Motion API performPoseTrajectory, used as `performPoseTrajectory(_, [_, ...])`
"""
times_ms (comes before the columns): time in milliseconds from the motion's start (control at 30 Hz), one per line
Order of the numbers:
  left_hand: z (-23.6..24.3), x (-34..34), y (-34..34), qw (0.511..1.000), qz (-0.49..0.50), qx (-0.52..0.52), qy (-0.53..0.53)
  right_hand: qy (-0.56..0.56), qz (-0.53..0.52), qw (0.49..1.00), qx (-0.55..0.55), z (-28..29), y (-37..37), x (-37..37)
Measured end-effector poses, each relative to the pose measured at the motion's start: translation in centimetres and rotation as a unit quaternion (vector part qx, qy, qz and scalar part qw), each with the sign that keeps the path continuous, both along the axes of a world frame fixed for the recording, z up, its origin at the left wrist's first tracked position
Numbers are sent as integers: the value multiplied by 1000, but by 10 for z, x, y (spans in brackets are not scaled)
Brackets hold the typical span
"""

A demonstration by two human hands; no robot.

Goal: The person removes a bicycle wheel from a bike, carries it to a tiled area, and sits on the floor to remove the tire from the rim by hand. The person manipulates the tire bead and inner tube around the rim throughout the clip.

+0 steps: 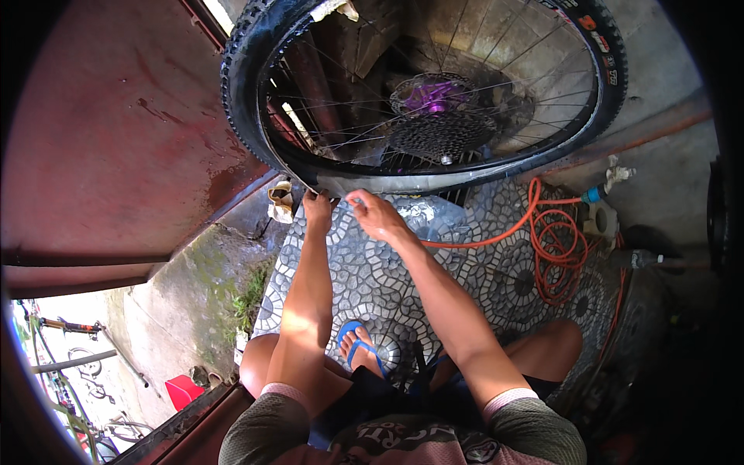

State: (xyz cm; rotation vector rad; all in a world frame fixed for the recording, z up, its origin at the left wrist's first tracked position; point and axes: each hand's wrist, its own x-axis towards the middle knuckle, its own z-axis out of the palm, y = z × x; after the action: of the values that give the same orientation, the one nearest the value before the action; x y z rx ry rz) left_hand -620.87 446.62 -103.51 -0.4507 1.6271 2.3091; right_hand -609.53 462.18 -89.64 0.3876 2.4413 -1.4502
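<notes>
A bicycle wheel with a knobby black tire leans in front of me, with a purple hub, a cassette and thin spokes. Along its near side runs a pale whitish band. My left hand is at the near left edge of the wheel, its fingers closed on the tire edge. Just right of it, my right hand is curled near the same edge, thumb and fingertips drawn together. What those fingertips hold, if anything, is too small to make out. A whitish scrap hangs on the tire's top.
An orange hose lies coiled at right on the pebble-patterned floor. Clear plastic lies beneath the wheel. A red metal panel stands at left. A plastic bottle is at far right; bicycle parts are at lower left.
</notes>
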Motion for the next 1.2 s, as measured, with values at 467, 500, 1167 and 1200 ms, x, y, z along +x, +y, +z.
performPoseTrajectory(467, [114, -7, 19, 850, 271, -318, 322, -60, -13, 997, 50, -21, 13, 15])
performPoseTrajectory(500, [157, -11, 18, 828, 297, -286, 379, -57, -23, 997, 45, -23, 20, 18])
performPoseTrajectory(1167, [351, -45, 27, 757, 40, -507, 410, 53, -46, 997, -13, 35, 11, 32])
performPoseTrajectory(1200, [350, -49, 29, 758, 38, -508, 409, 84, -39, 995, -38, 43, 5, 32])
